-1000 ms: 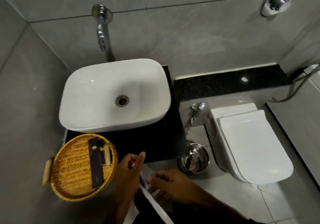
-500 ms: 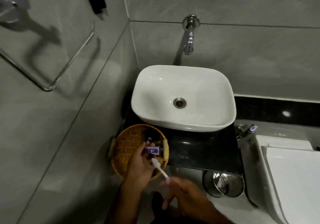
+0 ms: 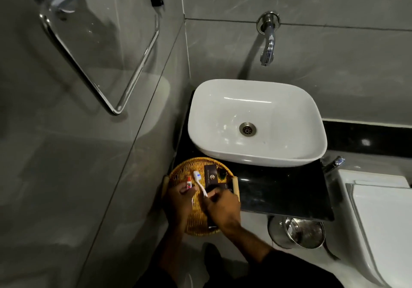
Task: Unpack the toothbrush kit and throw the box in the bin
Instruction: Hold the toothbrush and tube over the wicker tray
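Both hands hover over a round wicker tray (image 3: pixel 181 169) on the black counter. My left hand (image 3: pixel 179 200) pinches a small toothpaste tube (image 3: pixel 189 183) with a red cap, held upright. My right hand (image 3: pixel 221 205) grips a white toothbrush (image 3: pixel 199 181) by its handle, the bristle head pointing away over the tray. A dark brown box (image 3: pixel 211 176) with a pale logo lies flat in the tray just beyond the right hand. A steel bin (image 3: pixel 298 232) stands open on the floor under the counter's right end.
A white basin (image 3: pixel 256 122) sits behind the tray under a chrome wall spout (image 3: pixel 268 42). The black counter (image 3: pixel 278 189) extends to the right. A white toilet (image 3: pixel 383 220) fills the right edge. A glass panel with a chrome rail (image 3: pixel 107 82) stands at the left.
The view has swung left, away from the toilet. Both hands have risen from below the counter to over the tray, carrying the toothbrush and toothpaste tube forward.
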The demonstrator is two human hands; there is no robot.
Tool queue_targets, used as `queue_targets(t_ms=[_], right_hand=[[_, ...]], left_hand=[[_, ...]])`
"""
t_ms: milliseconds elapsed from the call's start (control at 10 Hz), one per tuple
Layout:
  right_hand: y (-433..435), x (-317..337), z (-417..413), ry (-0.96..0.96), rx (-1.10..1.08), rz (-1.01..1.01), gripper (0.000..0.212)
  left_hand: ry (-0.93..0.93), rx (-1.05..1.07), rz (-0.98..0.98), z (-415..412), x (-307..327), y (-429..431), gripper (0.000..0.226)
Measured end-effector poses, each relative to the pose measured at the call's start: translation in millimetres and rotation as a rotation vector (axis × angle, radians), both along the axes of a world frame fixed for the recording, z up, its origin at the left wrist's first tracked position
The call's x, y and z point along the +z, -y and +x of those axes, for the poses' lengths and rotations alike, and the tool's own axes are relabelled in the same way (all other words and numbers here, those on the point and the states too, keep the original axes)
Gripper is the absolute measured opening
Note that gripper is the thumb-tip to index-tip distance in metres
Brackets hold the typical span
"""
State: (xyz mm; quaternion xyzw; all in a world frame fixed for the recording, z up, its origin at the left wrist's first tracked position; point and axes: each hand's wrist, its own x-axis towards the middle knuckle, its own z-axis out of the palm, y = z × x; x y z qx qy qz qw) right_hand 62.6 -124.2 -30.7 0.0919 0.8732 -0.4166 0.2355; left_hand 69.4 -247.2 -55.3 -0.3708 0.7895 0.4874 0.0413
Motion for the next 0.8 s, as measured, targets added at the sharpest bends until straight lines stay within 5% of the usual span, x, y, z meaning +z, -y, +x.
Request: queue_targets(t_ms=[300, 700, 800], right_hand=[[39, -31, -13, 0.03, 0.117, 0.307, 0.028], [38, -26, -16, 0.124, 0.066, 0.224, 0.033], [32, -12, -17, 0.024, 0.035, 0.17, 0.023]], left_hand=[[0.052, 0.01, -0.139, 1, -15, 0, 0.041], [-0.133, -0.045, -0.31, 11, -23, -3, 0.049], [-0.205, -0.01, -0.308, 7, -19, -13, 0.032]])
